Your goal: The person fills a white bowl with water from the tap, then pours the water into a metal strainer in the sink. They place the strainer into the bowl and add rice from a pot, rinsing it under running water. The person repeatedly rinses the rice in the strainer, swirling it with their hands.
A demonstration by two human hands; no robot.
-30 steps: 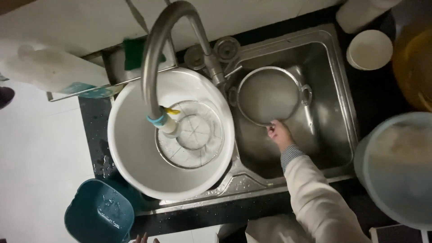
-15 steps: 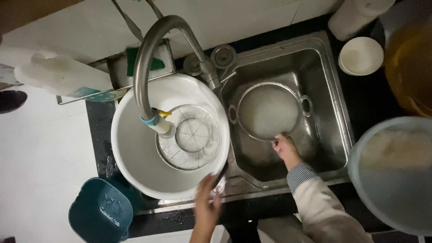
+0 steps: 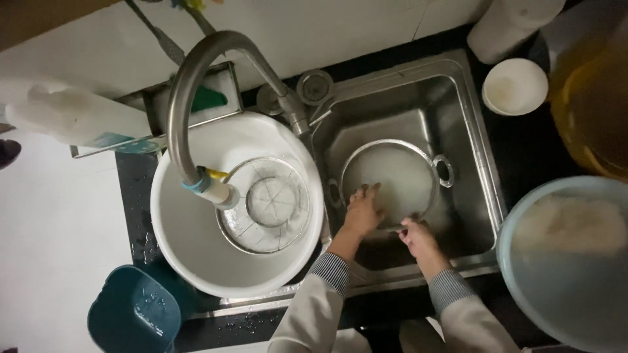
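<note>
Both hands on steel pot in sink basin: left hand newly arrived, flat on near rim; right hand pinching rim edge. Two-handed hold now; white basin alongside untouched.

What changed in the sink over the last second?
The left hand came up from the bottom edge of the view into the sink and now lies flat on the near left rim of the round metal pot. The right hand shifted slightly right along the pot's near rim. The pot, the white basin with its metal steamer rack, and the faucet stayed put.
</note>
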